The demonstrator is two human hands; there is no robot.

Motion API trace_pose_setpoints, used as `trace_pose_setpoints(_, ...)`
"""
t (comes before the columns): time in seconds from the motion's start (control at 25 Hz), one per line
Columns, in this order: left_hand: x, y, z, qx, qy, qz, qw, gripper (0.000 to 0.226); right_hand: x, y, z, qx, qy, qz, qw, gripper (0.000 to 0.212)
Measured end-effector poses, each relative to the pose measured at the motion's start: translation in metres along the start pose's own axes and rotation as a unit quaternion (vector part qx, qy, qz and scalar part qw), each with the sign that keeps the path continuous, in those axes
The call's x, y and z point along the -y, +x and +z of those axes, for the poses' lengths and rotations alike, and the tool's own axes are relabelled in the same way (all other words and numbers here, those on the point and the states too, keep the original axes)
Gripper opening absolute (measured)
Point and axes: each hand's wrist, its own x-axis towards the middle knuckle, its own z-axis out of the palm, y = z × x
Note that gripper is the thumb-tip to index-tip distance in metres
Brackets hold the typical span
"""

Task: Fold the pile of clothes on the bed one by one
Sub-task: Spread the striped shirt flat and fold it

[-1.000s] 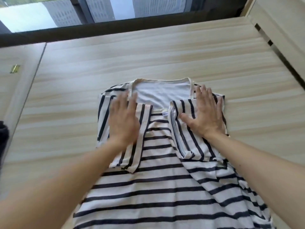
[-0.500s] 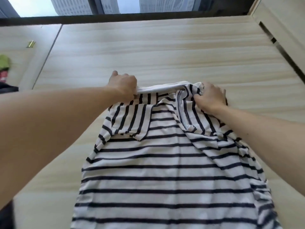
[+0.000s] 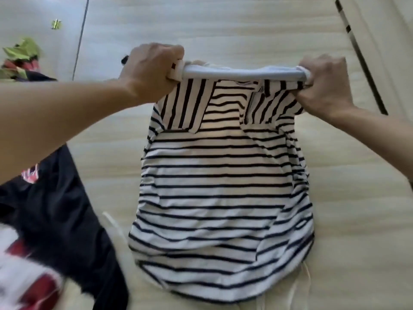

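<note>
A white shirt with dark navy stripes point(image 3: 221, 182) is held up by its top edge over the pale wood-grain surface point(image 3: 348, 198). Both sleeves are folded inward across the body. My left hand point(image 3: 149, 72) grips the top left corner, fingers closed around the cloth. At the top right corner my right hand point(image 3: 324, 86) is closed on the fabric too. The top edge stretches taut between the two hands. The lower hem rests crumpled on the surface near me.
A dark garment with a red and white print point(image 3: 55, 211) lies at the lower left, partly under my left arm. Green and red clothes point(image 3: 20, 59) lie at the far left. A dark slot point(image 3: 362, 63) runs along the right side.
Both hands went from pressing the folded sleeves flat to gripping the top corners. They have lifted the shirt's top edge and drawn it toward me, stretched taut. The view has tilted down.
</note>
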Motion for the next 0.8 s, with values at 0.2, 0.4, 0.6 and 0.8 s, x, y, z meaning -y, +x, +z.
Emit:
trace_pose_setpoints(0.2, -0.038, -0.127, 0.007, 0.002, -0.026, 0.125, 0.992, 0.012, 0.041, -0.155, -0.028, 0.047, -0.024, 0.003, 0.999, 0.019)
trace_pose_setpoints(0.4, -0.068, -0.277, 0.063, 0.250, -0.057, 0.245, 0.935, 0.017, 0.075, -0.310, 0.005, 0.293, -0.024, -0.040, 0.955, 0.021)
trace_pose_setpoints(0.6, -0.096, -0.322, 0.077, 0.308, -0.100, 0.203, 0.924, 0.020, 0.092, -0.340, 0.028, 0.305, 0.040, 0.058, 0.950, 0.047)
trace_pose_setpoints(0.8, -0.152, -0.317, 0.098, 0.236, -0.036, 0.064, 0.969, 0.038, 0.106, -0.341, 0.045, 0.214, 0.114, 0.159, 0.957, 0.016)
